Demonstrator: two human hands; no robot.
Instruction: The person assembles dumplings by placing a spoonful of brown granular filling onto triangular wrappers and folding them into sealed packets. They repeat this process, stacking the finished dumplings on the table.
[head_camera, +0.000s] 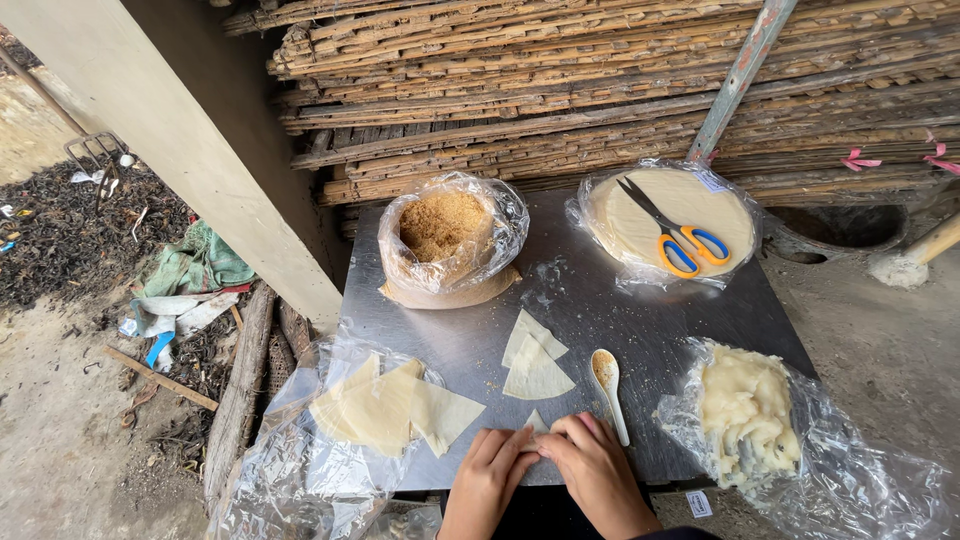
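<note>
Steel bench (470, 340): left hand (487, 480) and right hand (592, 470) pinch what seems a folded wrapper (537, 421) at its near edge. Two wrapper pieces (535, 362), one spoon (607, 375), scissors (680, 235) beyond.

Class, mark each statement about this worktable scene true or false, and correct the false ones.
1. The scissors lie on the round stack of wrappers. True.
2. The white spoon stands inside the bag of brown crumbs. False: it lies on the metal table, right of the loose triangular wrappers.
3. Both hands, left hand and right hand, meet at the table's near edge over a small wrapper piece. True.
4. The bag of pale dough-like filling sits on the left. False: it is on the right.
</note>
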